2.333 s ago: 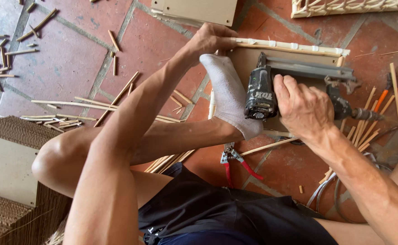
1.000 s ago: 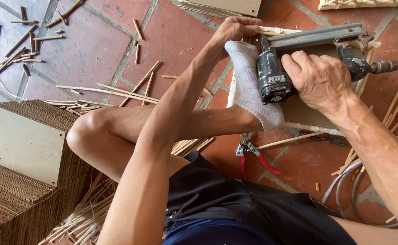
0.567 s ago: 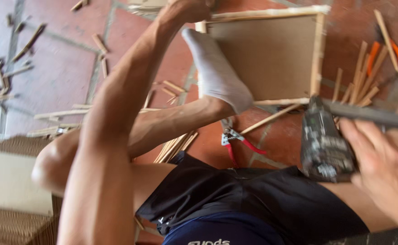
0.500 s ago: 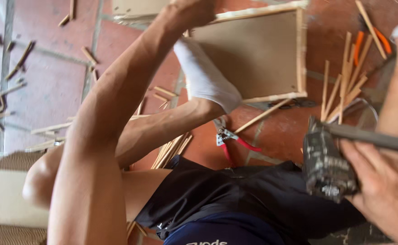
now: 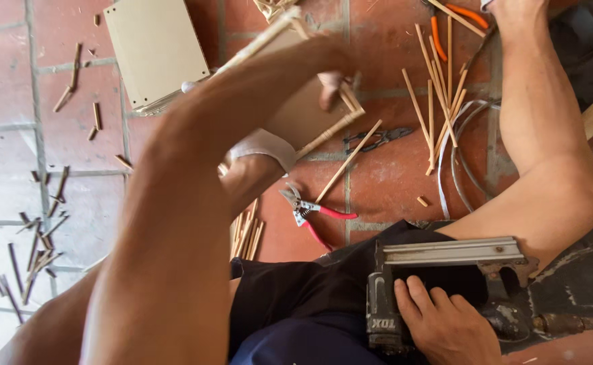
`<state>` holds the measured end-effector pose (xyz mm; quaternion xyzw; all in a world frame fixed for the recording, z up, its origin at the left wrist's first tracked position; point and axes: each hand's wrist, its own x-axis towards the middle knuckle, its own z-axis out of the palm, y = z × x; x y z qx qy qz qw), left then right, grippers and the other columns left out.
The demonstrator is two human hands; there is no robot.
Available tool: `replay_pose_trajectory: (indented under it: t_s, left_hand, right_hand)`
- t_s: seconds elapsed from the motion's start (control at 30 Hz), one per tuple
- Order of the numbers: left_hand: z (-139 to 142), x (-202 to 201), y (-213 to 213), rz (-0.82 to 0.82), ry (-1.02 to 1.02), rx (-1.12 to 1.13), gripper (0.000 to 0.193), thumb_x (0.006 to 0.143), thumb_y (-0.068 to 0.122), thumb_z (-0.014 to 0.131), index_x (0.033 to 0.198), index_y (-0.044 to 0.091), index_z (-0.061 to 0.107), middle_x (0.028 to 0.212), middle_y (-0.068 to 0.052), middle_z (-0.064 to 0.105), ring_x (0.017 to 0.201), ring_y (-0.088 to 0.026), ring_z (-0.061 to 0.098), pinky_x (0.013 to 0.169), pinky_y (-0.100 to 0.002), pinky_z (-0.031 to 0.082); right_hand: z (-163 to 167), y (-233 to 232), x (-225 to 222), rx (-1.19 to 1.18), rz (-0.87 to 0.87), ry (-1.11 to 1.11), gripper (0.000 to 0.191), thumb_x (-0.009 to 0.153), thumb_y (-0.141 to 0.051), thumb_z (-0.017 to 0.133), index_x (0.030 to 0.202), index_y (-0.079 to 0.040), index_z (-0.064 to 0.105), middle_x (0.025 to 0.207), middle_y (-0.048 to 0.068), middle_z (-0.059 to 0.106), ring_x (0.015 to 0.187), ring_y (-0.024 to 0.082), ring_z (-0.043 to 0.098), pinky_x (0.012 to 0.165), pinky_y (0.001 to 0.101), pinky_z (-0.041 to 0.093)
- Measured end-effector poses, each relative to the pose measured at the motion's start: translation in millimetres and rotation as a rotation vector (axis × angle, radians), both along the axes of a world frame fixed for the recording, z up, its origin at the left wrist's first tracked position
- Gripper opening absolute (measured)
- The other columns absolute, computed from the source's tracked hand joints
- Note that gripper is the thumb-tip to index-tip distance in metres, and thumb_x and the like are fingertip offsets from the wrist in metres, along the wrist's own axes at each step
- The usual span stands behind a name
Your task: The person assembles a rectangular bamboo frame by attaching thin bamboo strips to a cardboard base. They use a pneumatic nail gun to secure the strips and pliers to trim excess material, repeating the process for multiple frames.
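Observation:
My left arm stretches across the view, and my left hand (image 5: 329, 71), blurred, grips the far edge of a flat brown panel (image 5: 304, 113) edged with thin bamboo strips. The panel is tilted and leans over my foot in a white sock (image 5: 264, 146). My right hand (image 5: 445, 326) is low at the front, closed on the body of a black pneumatic nail gun (image 5: 448, 253). The gun lies across my lap by my dark shorts, well apart from the panel. My bare right leg (image 5: 546, 142) bends along the right side.
Red-handled pruners (image 5: 318, 213) lie on the red tile floor below the panel. Long bamboo sticks (image 5: 438, 88), black pliers (image 5: 377, 138), an orange-handled tool (image 5: 460, 13) and a looped hose (image 5: 460, 159) lie to the right. A stack of boards (image 5: 154, 49) sits upper left; bamboo offcuts (image 5: 39, 226) scatter left.
My right hand has drawn the nail gun away from the panel's top edge and down to my lap. My left hand has kept hold of the panel and tipped it up.

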<state>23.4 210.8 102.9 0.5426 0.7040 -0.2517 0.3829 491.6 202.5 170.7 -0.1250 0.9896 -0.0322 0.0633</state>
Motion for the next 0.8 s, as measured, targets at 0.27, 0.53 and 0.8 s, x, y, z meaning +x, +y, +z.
replay_pose_trajectory:
  t_s: [0.27,0.53,0.8]
  left_hand:
    - [80.2,-135.4,-176.1,0.543,0.36,0.038,0.068,0.078,0.067,0.073,0.126,0.019,0.073,0.107,-0.017,0.075,0.086,-0.038,0.073,0.065,-0.048,0.057]
    - [16.3,-64.2,-323.5,1.715,-0.163,0.47,0.077,0.075,0.069,0.074,0.109,0.0,0.069,0.1,-0.015,0.073,0.091,-0.032,0.074,0.06,-0.051,0.066]
    - [-42.3,-37.7,-322.4,1.931,-0.243,0.548,0.064,0.082,0.062,0.074,0.095,-0.001,0.073,0.077,-0.01,0.072,0.058,-0.02,0.073,0.053,-0.046,0.065]
  right_hand:
    - [6.0,-6.2,-18.4,0.108,-0.053,0.073,0.048,0.077,-0.015,0.061,0.123,-0.006,0.068,0.113,0.005,0.068,0.07,0.015,0.063,0.054,0.0272,0.052]
    - [21.3,38.2,-98.4,0.124,-0.216,0.029,0.041,0.087,-0.014,0.062,0.126,0.002,0.063,0.094,0.011,0.071,0.062,0.017,0.072,0.049,0.0305,0.059]
    - [-15.9,40.0,-138.1,0.311,-0.229,-0.03,0.046,0.088,-0.009,0.065,0.132,0.005,0.06,0.096,0.019,0.069,0.062,0.02,0.07,0.048,0.0315,0.058]
